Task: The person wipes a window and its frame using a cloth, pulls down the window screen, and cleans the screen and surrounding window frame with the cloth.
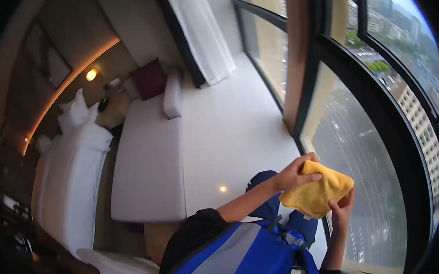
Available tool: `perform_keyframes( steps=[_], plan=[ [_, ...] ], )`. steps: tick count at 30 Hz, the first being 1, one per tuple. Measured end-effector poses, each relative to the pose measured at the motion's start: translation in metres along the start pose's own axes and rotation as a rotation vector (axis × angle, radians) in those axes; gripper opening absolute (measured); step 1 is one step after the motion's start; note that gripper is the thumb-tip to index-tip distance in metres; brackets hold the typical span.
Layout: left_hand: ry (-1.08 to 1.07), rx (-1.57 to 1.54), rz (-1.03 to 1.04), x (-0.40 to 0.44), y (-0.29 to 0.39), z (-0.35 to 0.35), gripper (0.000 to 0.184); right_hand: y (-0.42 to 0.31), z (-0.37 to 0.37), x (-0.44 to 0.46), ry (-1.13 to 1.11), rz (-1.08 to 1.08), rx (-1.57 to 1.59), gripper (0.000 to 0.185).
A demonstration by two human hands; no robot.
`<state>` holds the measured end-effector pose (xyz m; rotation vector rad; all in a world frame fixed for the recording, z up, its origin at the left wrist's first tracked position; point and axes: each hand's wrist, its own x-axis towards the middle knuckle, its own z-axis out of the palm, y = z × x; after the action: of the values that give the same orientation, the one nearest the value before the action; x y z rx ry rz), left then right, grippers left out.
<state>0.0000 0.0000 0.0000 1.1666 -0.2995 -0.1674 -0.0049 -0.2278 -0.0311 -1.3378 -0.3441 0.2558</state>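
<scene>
A folded yellow cloth (317, 190) is held up between my two hands, in front of the window's lower pane. At its upper left edge my left hand (297, 174) is closed on it, thumb lying over the top face. My right hand (342, 209) grips the lower right edge, with the thumb on the near face and the other fingers partly hidden behind the cloth. Slight creases and a raised bump show on the cloth's surface.
Dark-framed windows (358, 84) rise close by on the right, a street far below. To the left are a pale chaise sofa (147, 162) with a purple cushion (149, 80), a bed (72, 183) and a white chair (119, 266). A white curtain (202, 36) hangs at the back.
</scene>
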Motion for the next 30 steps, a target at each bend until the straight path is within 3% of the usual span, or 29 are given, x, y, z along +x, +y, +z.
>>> perform_keyframes(
  steps=[2, 3, 5, 6, 9, 10, 12, 15, 18, 21, 22, 26, 30],
  plan=[
    [0.094, 0.077, 0.074, 0.009, -0.02, 0.014, 0.019, 0.015, -0.026, 0.015, -0.016, 0.105, 0.236, 0.063],
    [0.066, 0.3, 0.208, -0.013, 0.023, -0.07, 0.019, 0.054, 0.057, 0.072, -0.069, 0.009, 0.384, 0.061],
    [0.119, 0.345, 0.14, -0.042, 0.025, -0.068, 0.02, 0.071, 0.058, 0.07, -0.177, 0.143, 0.359, 0.063],
    [0.156, 0.379, 0.011, -0.075, 0.045, -0.076, 0.02, 0.092, 0.09, 0.059, -0.216, 0.227, 0.43, 0.063],
    [0.263, 0.536, 0.22, -0.08, 0.032, -0.086, 0.024, 0.085, 0.088, 0.081, -0.535, 0.137, 0.388, 0.068],
    [0.307, 0.535, 0.188, -0.088, 0.037, -0.088, 0.024, 0.085, 0.094, 0.087, -0.615, 0.069, 0.348, 0.071],
    [0.376, 0.516, 0.111, -0.101, 0.044, -0.089, 0.025, 0.078, 0.112, 0.09, -0.64, 0.049, 0.413, 0.068],
    [0.535, 0.729, 0.202, -0.117, 0.04, -0.093, 0.024, 0.065, 0.136, 0.082, -0.618, 0.084, 0.46, 0.063],
    [0.706, 0.802, 0.148, -0.123, 0.024, -0.099, 0.03, 0.066, 0.142, 0.086, -0.598, 0.124, 0.426, 0.058],
    [0.823, 0.632, 0.278, -0.121, -0.013, -0.103, 0.04, 0.088, 0.13, 0.09, -0.605, 0.127, 0.341, 0.054],
    [0.778, 0.397, 0.21, -0.122, -0.018, -0.098, 0.047, 0.091, 0.121, 0.09, -0.593, 0.148, 0.306, 0.054],
    [0.837, 0.324, 0.015, -0.127, -0.018, -0.091, 0.044, 0.081, 0.125, 0.095, -0.657, 0.15, 0.266, 0.052],
    [0.811, 0.307, 0.102, -0.122, -0.034, -0.1, 0.039, 0.078, 0.127, 0.095, -0.582, 0.199, 0.286, 0.052]
  ],
)
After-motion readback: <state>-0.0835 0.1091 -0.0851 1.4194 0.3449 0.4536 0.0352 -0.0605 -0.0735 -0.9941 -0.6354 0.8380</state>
